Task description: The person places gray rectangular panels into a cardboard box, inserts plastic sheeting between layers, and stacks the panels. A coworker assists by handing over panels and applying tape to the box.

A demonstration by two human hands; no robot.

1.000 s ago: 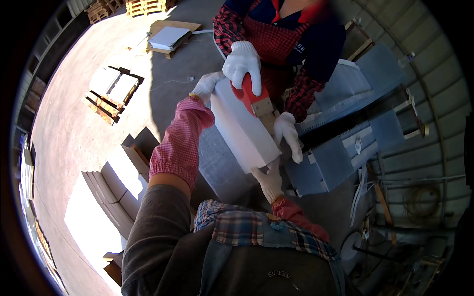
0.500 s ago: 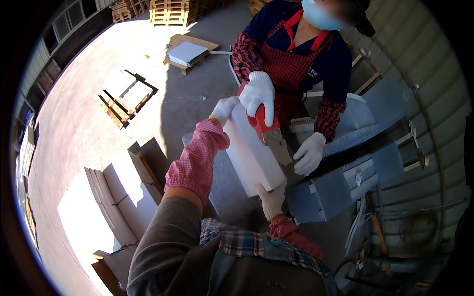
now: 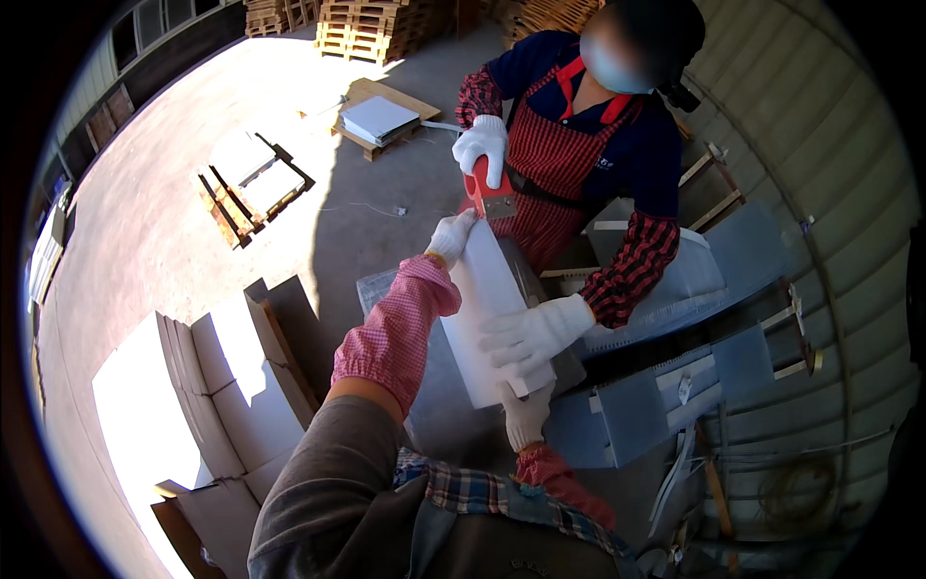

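A long white box (image 3: pixel 482 289) lies slantwise on a grey work surface (image 3: pixel 434 405) in front of me. My left hand (image 3: pixel 451 237), in a white glove and pink checked sleeve, is closed on the box's far end. At the near end, my right hand (image 3: pixel 527 417) in an off-white glove grips the lower right corner; some of its fingers are hidden. Across from me, a co-worker's gloved hand (image 3: pixel 531 333) lies flat on the box top. The co-worker's other hand (image 3: pixel 480 150) holds a red tape dispenser (image 3: pixel 490 191) with a metal-looking plate, over the far end.
Flattened cardboard cartons (image 3: pixel 212 386) stand in bundles at my left. Blue-grey sheets (image 3: pixel 632 415) lie on a wooden frame at right. A pallet (image 3: pixel 391 116) with white sheets stands beyond, and stacked pallets (image 3: pixel 371 29) are at the back.
The co-worker's dispenser hand has moved away from the box's middle to its far end. The co-worker's other hand has come down onto the box. My hands still grip both ends.
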